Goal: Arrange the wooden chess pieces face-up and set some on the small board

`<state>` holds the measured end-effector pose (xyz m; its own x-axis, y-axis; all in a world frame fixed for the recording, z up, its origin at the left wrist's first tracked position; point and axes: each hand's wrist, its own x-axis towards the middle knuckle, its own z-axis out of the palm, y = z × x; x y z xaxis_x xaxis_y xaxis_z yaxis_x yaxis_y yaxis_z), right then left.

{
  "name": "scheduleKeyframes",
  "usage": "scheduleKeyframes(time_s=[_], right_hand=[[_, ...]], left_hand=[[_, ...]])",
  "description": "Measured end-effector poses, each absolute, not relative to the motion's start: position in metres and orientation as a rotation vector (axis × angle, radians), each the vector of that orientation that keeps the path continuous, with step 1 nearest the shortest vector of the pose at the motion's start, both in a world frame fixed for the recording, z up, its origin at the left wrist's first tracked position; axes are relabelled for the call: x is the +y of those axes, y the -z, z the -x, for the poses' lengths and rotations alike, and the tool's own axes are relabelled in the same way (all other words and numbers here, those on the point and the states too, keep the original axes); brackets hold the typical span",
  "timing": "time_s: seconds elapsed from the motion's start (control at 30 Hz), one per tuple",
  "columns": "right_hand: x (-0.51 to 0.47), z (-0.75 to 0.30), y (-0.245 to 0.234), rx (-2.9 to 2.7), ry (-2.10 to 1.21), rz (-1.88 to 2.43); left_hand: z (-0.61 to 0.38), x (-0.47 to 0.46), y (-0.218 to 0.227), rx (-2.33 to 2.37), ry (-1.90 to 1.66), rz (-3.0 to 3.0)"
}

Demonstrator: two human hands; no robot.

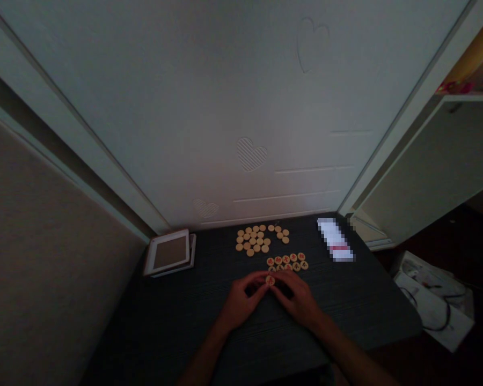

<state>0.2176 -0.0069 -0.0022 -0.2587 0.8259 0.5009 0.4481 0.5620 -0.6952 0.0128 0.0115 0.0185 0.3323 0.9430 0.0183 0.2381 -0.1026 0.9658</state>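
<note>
A round Chinese chess piece [270, 281] with a red character sits between the fingertips of both hands. My left hand [243, 298] pinches it from the left side, fingers closed. From the right, my right hand [298, 300] has its fingertips against the same piece. Just beyond the fingers lie two rows of face-up Chinese chess pieces [293, 258], the far row red, the near row mostly dark. My fingers partly cover the near row's left end. Farther back, a cluster of pieces [253, 241] shows no characters, with several more plain pieces [279, 235] to its right.
A dark table [177, 316] carries everything and meets a pale panel [225, 107] at the back. Framed items [171, 253] are stacked at the left. A blurred-out white and red object [334, 239] lies at the right. Beyond the table's right edge is a white box [438, 308] with a dark cord.
</note>
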Motion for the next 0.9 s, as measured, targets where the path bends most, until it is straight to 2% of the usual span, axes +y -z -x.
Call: scheduleKeyframes(time_s=[0.57,0.9], right_hand=[[-0.006,-0.218,0.009,-1.86,-0.466,1.086],[-0.008,-0.218,0.012,-1.871,-0.442,1.001]], left_hand=[[-0.015,0.009,-0.023,1.165,-0.879,-1.633],[-0.009,0.003,-0.031,1.248,-0.795,-1.898]])
